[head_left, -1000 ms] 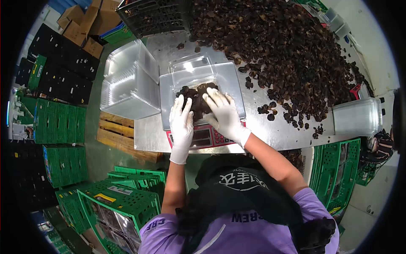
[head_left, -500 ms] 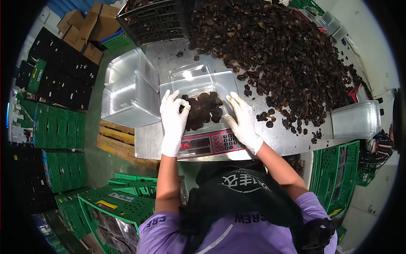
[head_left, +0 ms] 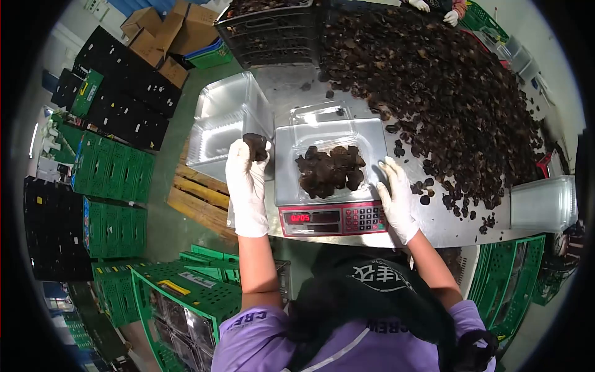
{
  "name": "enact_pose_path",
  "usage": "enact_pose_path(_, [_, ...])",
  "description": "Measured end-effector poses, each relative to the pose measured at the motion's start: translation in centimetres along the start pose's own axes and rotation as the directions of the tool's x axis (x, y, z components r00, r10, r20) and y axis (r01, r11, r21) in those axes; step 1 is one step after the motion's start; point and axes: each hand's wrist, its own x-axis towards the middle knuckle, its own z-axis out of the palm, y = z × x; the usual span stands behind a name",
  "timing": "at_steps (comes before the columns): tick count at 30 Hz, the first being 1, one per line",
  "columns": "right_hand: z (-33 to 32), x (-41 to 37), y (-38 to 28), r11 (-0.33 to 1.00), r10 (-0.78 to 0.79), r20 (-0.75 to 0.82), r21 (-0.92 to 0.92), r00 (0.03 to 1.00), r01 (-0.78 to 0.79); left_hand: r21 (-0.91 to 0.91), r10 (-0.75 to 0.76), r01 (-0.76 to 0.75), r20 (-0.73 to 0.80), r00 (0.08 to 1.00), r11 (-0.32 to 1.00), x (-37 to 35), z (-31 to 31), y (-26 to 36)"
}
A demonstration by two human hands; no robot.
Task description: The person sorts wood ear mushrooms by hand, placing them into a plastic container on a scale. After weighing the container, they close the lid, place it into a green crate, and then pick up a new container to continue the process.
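Steel tabletop (head_left: 282, 84) bears a dark pile (head_left: 434, 93) ahead and to the right of the right fingers, with a co-worker's gloved hands (head_left: 452, 17) showing at its far side. Watched from my remote seat, the left hand (head_left: 248, 186) hangs off the left side of the scale (head_left: 285, 180), gloved fingers curled around one dark piece (head_left: 255, 147), beside a stack of clear tubs (head_left: 211, 124). At the scale's right edge, the right hand (head_left: 396, 198) has fingers loosely spread and gripping nothing; whether they touch it I cannot tell. Between both sets of fingers, a clear tray (head_left: 370, 158) sits on the scale, lid (head_left: 322, 113) lying back, a clump (head_left: 328, 170) of similar pieces inside; nearer the wrists, the red display (head_left: 301, 217) reads 0.205. Good handling, as I judge it, calls for a light pinch, since the piece looks pliant and could tear. I would also want the right fingers well off the scale, because a resting fingertip could falsify the number.
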Motion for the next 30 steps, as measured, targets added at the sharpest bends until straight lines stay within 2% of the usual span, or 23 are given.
enact_pose_path(2, [-0.4,0.0,-0.1,0.999,-0.005,0.023,-0.054,1.000,0.006,0.022,-0.004,0.003,0.053,0.999,1.000,-0.4,-0.6,-0.4])
enact_pose_path(3, [-0.5,-0.1,0.1,0.998,-0.001,0.020,-0.060,1.000,0.002,0.115,-0.007,0.008,-0.016,1.000,0.993,-0.9,1.0,-0.6])
enact_pose_path(5, [-0.6,-0.5,0.5,0.958,0.122,0.161,0.239,0.979,-0.158,0.386,0.008,0.014,-0.055,0.998,0.922,-2.2,3.5,-3.2])
enact_pose_path(6, [-0.9,-0.7,0.4,0.683,0.336,0.395,0.522,0.855,-0.510,0.709,0.009,0.008,-0.021,1.000,0.705,-3.8,6.3,-3.7])
enact_pose_path(7, [-1.9,-0.6,0.2,0.494,0.318,0.487,0.648,0.814,-0.580,0.825,0.011,-0.155,0.178,0.984,0.544,-4.8,6.9,-6.3])
enact_pose_path(8, [-3.1,-1.0,0.7,0.357,0.289,0.547,0.700,0.785,-0.619,0.756,-0.359,0.294,-0.083,0.930,0.585,-7.2,10.2,-7.4])
enact_pose_path(9, [-4.8,-2.0,1.7,0.270,0.236,0.594,0.720,0.769,-0.640,0.626,-0.242,0.008,0.289,0.926,0.780,-10.0,10.6,-10.6])
enact_pose_path(10, [-6.7,-3.4,3.2,0.229,0.187,0.630,0.719,0.754,-0.657,0.744,-0.424,-0.106,0.485,0.765,0.660,-11.7,11.0,-12.3])
enact_pose_path(12, [-11.5,-6.9,6.3,0.272,0.125,0.741,0.614,0.660,-0.741,0.567,-0.239,-0.350,0.718,0.654,0.745,-15.6,13.4,-13.5])
enact_pose_path(13, [-14.3,-8.5,8.1,0.417,0.080,0.858,0.434,0.508,-0.799,0.566,-0.240,-0.382,0.736,0.633,0.730,-15.4,13.7,-12.9])
enact_pose_path(14, [-17.2,-9.1,6.7,0.462,0.274,0.907,0.167,0.319,-0.871,0.566,-0.242,-0.414,0.753,0.612,0.713,-14.6,13.4,-12.2])
enact_pose_path(15, [-19.0,-11.6,8.0,0.473,0.458,0.877,-0.102,0.145,-0.875,0.433,-0.058,-0.711,0.872,0.486,0.555,-12.8,11.8,-12.5])
enact_pose_path(16, [-20.1,-14.7,10.2,0.507,0.601,0.799,-0.362,0.020,-0.782,0.652,-0.148,-0.518,0.689,0.709,0.554,-11.4,10.1,-12.1])
enact_pose_path(17, [-21.5,-18.5,13.1,0.663,0.639,0.768,-0.529,0.032,-0.530,0.789,-0.168,-0.275,0.427,0.889,0.550,-10.1,9.5,-10.6])
enact_pose_path(18, [-22.8,-24.3,18.3,0.799,0.551,0.829,-0.558,0.098,0.224,0.750,0.013,-0.389,0.453,0.891,0.534,-7.7,8.2,-9.3])
enact_pose_path(19, [-22.4,-25.3,18.7,0.734,0.632,0.760,-0.650,0.154,0.197,0.805,0.095,-0.424,0.425,0.900,0.414,-6.0,6.0,-8.5])
enact_pose_path(20, [-22.6,-26.1,18.6,0.659,0.706,0.678,-0.735,0.204,0.163,0.859,0.130,-0.354,0.330,0.935,0.370,-4.9,4.5,-7.5])
enact_pose_path(21, [-22.1,-24.7,16.1,0.739,0.636,0.624,-0.662,0.454,-0.124,0.905,0.128,-0.260,0.229,0.965,0.338,-4.3,4.2,-5.9])
enact_pose_path(22, [-21.0,-21.2,11.7,0.791,0.591,0.457,-0.491,0.665,-0.366,0.920,0.126,-0.226,0.195,0.973,0.321,-3.6,3.1,-5.2])
enact_pose_path(24, [-18.4,-15.3,6.2,0.743,0.667,0.331,-0.354,0.667,-0.568,0.917,0.141,-0.134,0.087,0.986,0.374,-3.1,1.8,-4.6])
enact_pose_path(26, [-15.2,-14.0,8.3,0.855,0.356,0.212,-0.467,0.910,-0.225,0.848,0.105,-0.088,0.038,0.994,0.522,-3.0,-0.4,-5.6])
enact_pose_path(28, [-12.6,-11.8,10.5,0.845,0.258,0.132,-0.512,0.957,-0.157,0.854,0.040,-0.034,0.016,0.999,0.520,-3.9,0.8,-5.5])
enact_pose_path(30, [-10.7,-8.9,11.7,0.827,0.314,0.093,-0.515,0.945,-0.224,0.899,0.017,-0.175,0.184,0.983,0.401,-4.7,1.4,-5.2])
